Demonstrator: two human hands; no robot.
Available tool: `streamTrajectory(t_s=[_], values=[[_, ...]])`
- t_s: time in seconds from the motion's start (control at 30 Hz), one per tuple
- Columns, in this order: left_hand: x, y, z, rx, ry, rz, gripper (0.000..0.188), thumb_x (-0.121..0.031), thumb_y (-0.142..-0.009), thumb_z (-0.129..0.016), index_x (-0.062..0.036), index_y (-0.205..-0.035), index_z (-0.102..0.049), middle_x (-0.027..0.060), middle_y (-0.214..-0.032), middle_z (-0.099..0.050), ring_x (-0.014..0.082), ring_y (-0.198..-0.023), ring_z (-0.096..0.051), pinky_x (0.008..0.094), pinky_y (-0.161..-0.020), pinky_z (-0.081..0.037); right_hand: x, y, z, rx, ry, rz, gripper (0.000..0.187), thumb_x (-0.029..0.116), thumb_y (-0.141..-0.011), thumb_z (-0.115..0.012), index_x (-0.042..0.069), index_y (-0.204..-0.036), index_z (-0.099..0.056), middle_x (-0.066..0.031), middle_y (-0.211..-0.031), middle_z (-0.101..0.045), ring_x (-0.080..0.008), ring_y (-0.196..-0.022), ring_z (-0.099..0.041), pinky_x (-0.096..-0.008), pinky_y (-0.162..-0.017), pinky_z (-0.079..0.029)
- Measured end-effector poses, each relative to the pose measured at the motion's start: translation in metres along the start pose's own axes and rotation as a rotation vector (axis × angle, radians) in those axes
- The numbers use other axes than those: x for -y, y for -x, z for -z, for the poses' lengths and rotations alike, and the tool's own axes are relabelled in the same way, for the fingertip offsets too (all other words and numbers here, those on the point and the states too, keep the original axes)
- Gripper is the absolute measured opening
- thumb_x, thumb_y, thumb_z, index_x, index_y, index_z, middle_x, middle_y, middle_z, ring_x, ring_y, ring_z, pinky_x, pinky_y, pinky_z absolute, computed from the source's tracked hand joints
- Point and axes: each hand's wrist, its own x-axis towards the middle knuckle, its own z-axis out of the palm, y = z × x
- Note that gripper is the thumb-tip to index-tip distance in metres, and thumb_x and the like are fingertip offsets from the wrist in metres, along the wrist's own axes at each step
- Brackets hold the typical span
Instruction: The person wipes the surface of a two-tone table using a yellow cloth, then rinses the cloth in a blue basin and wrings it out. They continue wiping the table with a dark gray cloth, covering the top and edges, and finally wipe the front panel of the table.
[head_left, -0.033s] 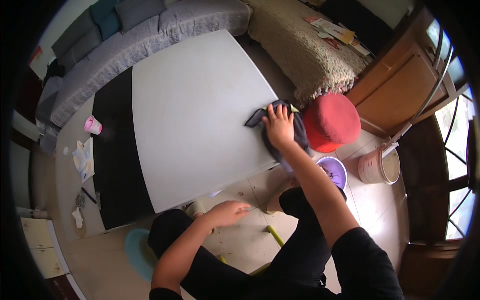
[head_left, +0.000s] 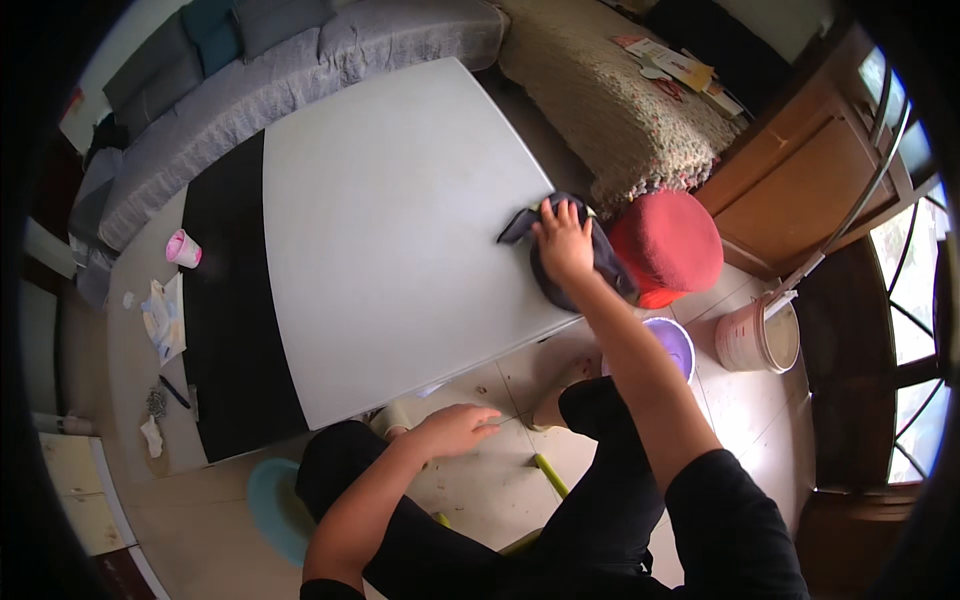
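My right hand [head_left: 566,246] lies on a bunched dark cloth [head_left: 601,266] at the right end of the grey-white tabletop [head_left: 400,240]. Its fingers are spread and press on the cloth from above. One dark corner of the cloth sticks out to the left on the table, and its right side hangs at the table's edge beside a red round stool [head_left: 668,243]. My left hand [head_left: 462,430] hovers over the floor near my knees, just in front of the table's near edge. Its fingers are stretched out loosely and hold nothing.
On the table's left stand a pink-and-white cup [head_left: 184,249], papers [head_left: 163,320] and a black pen-like stick [head_left: 175,391]. Right of my knees are a purple basin [head_left: 671,345] and a pale bucket [head_left: 757,335]. A teal basin [head_left: 277,510] sits lower left. A sofa [head_left: 250,95] lines the back.
My right hand and the cloth under it have shifted slightly to the right, toward the stool. The left hand has hardly moved.
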Motion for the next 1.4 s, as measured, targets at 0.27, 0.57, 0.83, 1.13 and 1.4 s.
streamTrajectory(t_s=[0.27, 0.57, 0.83, 1.13, 1.4], values=[[-0.001, -0.006, 0.017, 0.124, -0.221, 0.055, 0.043, -0.035, -0.085, -0.047, -0.0109, -0.121, -0.046, 0.0135, -0.114, -0.05, 0.0289, -0.106, -0.047, 0.0368, -0.088, -0.039, 0.0, 0.083, 0.008, 0.033, -0.078, 0.164, 0.041, 0.016, -0.087, -0.041, 0.001, -0.125, -0.037, -0.0195, -0.13, -0.035, -0.0301, -0.123, -0.031, -0.042, -0.101, -0.025], [-0.018, -0.02, 0.013, 0.126, -0.368, -0.015, 0.042, -0.035, -0.085, -0.047, -0.009, -0.119, -0.048, 0.0131, -0.106, -0.053, 0.0304, -0.099, -0.05, 0.0411, -0.082, -0.042, 0.002, -0.012, -0.015, -0.139, 0.005, 0.054, 0.048, 0.028, -0.088, -0.038, -0.006, -0.121, -0.038, -0.0238, -0.128, -0.036, -0.0343, -0.121, -0.032, -0.0419, -0.102, -0.021], [-0.009, -0.014, 0.001, 0.049, -0.421, -0.088, 0.038, -0.035, -0.084, -0.048, -0.0071, -0.109, -0.052, 0.0124, -0.097, -0.055, 0.0295, -0.093, -0.053, 0.0402, -0.078, -0.042, 0.052, 0.102, 0.019, 0.169, 0.026, 0.306, 0.061, 0.037, -0.084, -0.044, 0.006, -0.134, -0.024, -0.0193, -0.138, -0.021, -0.0298, -0.13, -0.016, -0.046, -0.104, -0.012], [-0.009, -0.006, 0.003, 0.008, -0.389, -0.162, 0.029, -0.031, -0.083, -0.052, -0.0043, -0.092, -0.053, 0.0121, -0.084, -0.054, 0.0276, -0.08, -0.054, 0.0385, -0.067, -0.042, 0.091, -0.071, -0.027, 0.024, 0.102, 0.075, 0.059, 0.044, -0.088, -0.028, 0.009, -0.135, -0.022, -0.0164, -0.139, -0.021, -0.0299, -0.129, -0.018, -0.0491, -0.103, -0.012], [0.002, -0.01, 0.003, 0.062, -0.387, -0.091, 0.031, -0.032, -0.081, -0.054, -0.0059, -0.099, -0.055, 0.0138, -0.093, -0.056, 0.0286, -0.088, -0.055, 0.0406, -0.073, -0.044, 0.078, 0.068, -0.004, 0.08, -0.034, 0.26, 0.055, 0.019, -0.085, -0.042, 0.001, -0.133, -0.022, -0.0172, -0.138, -0.022, -0.0285, -0.129, -0.021, -0.0403, -0.104, -0.017]])
